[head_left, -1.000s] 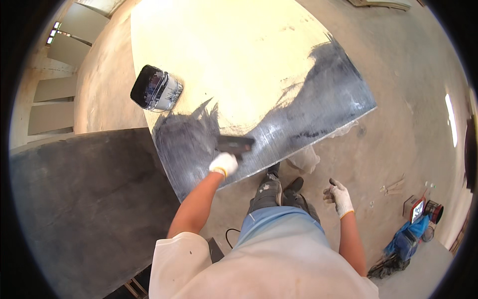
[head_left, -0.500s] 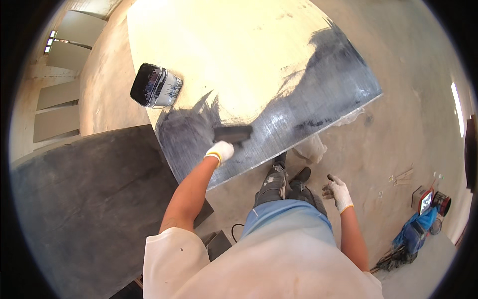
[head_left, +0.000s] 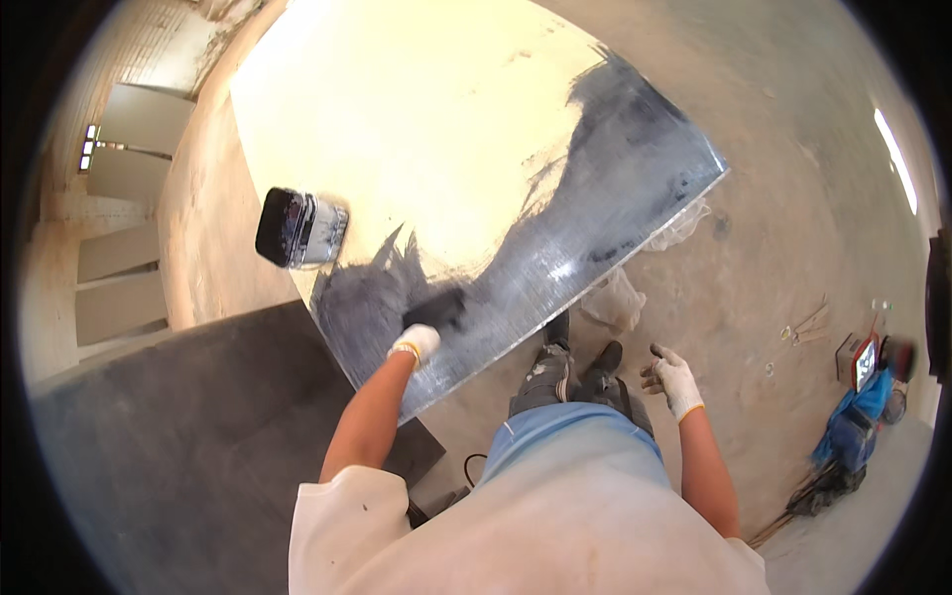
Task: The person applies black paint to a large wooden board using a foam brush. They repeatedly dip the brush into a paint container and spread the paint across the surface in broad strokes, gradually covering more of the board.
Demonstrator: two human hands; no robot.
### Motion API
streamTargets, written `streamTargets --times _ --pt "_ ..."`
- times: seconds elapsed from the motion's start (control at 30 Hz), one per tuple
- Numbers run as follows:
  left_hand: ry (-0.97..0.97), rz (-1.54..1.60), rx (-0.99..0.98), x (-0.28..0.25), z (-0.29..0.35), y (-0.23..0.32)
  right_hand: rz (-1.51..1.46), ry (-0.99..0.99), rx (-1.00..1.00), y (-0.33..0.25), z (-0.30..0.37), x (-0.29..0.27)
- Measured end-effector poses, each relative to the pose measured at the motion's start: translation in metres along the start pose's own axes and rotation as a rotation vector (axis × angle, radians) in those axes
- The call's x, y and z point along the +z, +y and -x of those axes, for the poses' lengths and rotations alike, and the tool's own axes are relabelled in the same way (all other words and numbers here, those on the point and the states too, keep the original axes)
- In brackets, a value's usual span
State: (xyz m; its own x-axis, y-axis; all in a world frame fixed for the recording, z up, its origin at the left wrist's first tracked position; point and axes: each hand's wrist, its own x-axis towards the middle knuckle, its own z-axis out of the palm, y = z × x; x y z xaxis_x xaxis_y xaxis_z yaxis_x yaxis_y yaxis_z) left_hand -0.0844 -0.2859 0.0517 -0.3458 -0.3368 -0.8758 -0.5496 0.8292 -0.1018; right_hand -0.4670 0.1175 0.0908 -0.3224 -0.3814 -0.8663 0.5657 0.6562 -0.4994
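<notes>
My left hand (head_left: 416, 343), in a white work glove, is closed round a wide dark brush (head_left: 436, 310), somewhat blurred. The brush rests on a large panel (head_left: 426, 119), over its black-coated strip near the closest edge. Pale yellow covers the rest of the panel, and the dark streaks end in ragged points. At the panel's left edge stands a squarish bucket (head_left: 325, 230), dark inside and smeared with paint on its pale wall. My right hand (head_left: 674, 382), also gloved and stained at the fingertips, hangs beside my legs with its fingers apart, holding nothing.
A dark flat panel (head_left: 198, 426) lies at the left, beside the coated one. Crumpled clear plastic (head_left: 615, 300) sits below the near edge, by my shoes. On the floor at the right are a red-and-white container (head_left: 857, 362) and a blue bundle (head_left: 851, 426). Pale boards (head_left: 119, 248) stand far left.
My view has turned a little, so the panel and bucket appear shifted. The brush in my left hand has moved slightly left along the dark strip. My right hand keeps its pose.
</notes>
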Motion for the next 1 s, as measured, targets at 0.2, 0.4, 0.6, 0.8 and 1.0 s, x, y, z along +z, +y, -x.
streamTargets --times 0.2,0.4,0.6,0.8,1.0 --pt "0.079 0.674 -0.509 -0.009 0.028 0.014 -0.070 0.020 0.036 0.012 0.007 -0.001" --pt "0.007 0.383 -0.212 -0.051 0.052 0.050 -0.077 0.023 0.046 0.024 0.002 -0.004" --pt "0.087 0.310 -0.186 -0.033 -0.003 -0.035 -0.024 -0.027 0.069 0.007 -0.006 0.022" --pt "0.209 0.317 -0.184 -0.089 0.023 0.046 -0.019 0.029 0.017 -0.004 -0.004 0.013" --pt "0.262 0.327 -0.191 -0.077 -0.051 0.007 -0.006 0.047 0.011 0.000 -0.001 0.011"
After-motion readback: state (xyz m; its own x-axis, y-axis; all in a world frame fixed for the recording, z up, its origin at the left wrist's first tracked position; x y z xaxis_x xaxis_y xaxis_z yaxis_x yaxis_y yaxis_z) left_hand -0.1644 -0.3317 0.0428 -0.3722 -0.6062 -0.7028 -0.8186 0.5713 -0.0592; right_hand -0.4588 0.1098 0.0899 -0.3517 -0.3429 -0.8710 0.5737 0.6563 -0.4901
